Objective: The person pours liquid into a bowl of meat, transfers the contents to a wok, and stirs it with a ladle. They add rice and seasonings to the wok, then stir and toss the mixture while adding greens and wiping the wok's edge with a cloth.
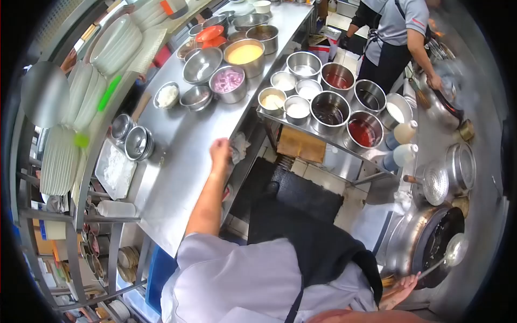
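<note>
A: The person's left hand (220, 151) is reaching to the edge of the steel counter (177, 161), just left of the frame's centre, and its fingers are closing on a crumpled grey cloth (238, 147) hanging at that edge.

B: And the right hand (399, 290), at the lower right?

A: It is gripping the long handle of a ladle (451, 253), whose bowl is resting over the dark wok (439, 245).

B: What could be going wrong from here?

A: The person's arms are spreading wide apart, so one hand is likely working without the eyes on it. The ladle could be tipping or sliding off the wok rim while attention is going to the cloth. The cloth is lying right at the counter's lip, so a loose pinch could be letting it drop to the floor mat (301, 194).

B: Anything else nearby?

A: Another person (396, 37) is cooking at the upper right, where steam is rising. The rack of sauce bowls (328, 107) is sitting just right of the cloth, so a swinging elbow could be knocking it.

B: Any writing?

A: No label or brand is showing clearly enough to read.
</note>
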Demonstrator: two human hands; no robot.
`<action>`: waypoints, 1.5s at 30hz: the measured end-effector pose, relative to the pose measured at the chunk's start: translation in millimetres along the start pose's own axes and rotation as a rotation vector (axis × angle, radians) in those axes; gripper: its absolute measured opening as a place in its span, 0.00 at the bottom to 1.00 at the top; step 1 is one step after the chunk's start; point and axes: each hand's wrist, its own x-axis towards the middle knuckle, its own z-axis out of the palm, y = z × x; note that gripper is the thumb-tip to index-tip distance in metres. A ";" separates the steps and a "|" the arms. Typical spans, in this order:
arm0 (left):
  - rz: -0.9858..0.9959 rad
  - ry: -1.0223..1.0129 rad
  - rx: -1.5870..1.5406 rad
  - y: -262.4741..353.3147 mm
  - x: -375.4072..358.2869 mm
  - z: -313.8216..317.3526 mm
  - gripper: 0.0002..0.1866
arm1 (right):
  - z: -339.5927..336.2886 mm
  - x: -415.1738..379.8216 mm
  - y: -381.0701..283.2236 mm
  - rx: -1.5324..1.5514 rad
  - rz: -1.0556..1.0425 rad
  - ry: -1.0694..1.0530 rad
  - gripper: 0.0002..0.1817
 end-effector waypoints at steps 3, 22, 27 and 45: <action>-0.030 -0.010 0.051 18.2 71.4 -49.9 0.18 | 51.5 -17.2 19.7 -0.044 0.082 -0.001 0.17; -0.238 -0.088 -0.015 113.3 212.8 -97.1 0.09 | 676.8 -27.9 318.9 -0.597 0.665 -0.897 0.22; -0.185 -0.113 -0.241 116.7 150.6 -93.8 0.10 | 740.0 -36.1 395.1 -0.938 0.386 -1.119 0.15; -0.087 -0.103 -0.352 128.3 136.3 -51.6 0.05 | 774.9 -33.8 447.9 -1.042 0.572 -1.150 0.03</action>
